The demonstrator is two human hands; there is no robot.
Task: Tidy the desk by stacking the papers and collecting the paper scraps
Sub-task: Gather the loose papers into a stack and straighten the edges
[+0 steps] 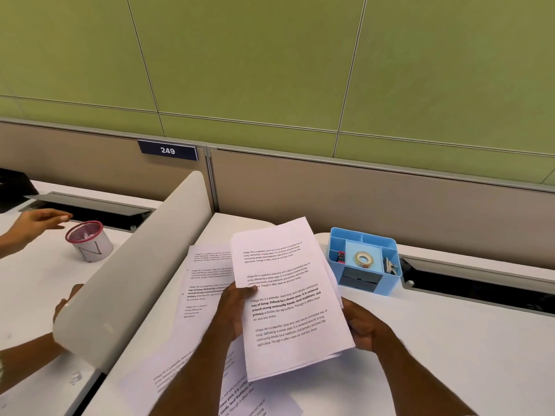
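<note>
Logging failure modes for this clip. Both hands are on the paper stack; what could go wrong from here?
1. The paper stack is fanned at its right and bottom edges; with the left hand and right hand gripping only its sides, sheets may slip out.
2. Loose sheets lie on the desk under the left forearm; an arm move could drag or crease them.
3. The blue organizer stands close by; squaring the stack there might knock it.

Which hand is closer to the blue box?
Right. The right hand grips the paper stack on the side facing the blue box; the left hand holds its opposite side.
</note>
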